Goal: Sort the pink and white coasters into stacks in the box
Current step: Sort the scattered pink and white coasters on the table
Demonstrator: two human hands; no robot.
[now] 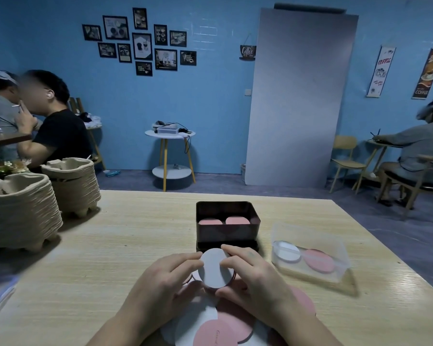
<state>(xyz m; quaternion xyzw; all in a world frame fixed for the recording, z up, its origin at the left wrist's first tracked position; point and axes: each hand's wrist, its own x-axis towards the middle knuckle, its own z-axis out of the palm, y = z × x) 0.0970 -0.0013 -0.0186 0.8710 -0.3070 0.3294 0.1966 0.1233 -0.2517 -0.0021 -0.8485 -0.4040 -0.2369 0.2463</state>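
Observation:
A white round coaster (214, 268) is held just above the table by both hands. My left hand (160, 283) pinches its left edge and my right hand (250, 275) grips its right edge and underside. Below my wrists lies a loose pile of pink and white coasters (220, 328). A dark metal box (226, 224) stands right behind the held coaster, with two pink coasters (224, 221) side by side inside it. To the right, a clear plastic box (310, 255) holds one white coaster (285, 250) and one pink coaster (319, 260).
Two tall stacks of brown pulp cup trays (35, 196) stand at the table's left. The wooden table (110, 245) ends at the right behind the clear box. People sit at other tables on both sides of the room.

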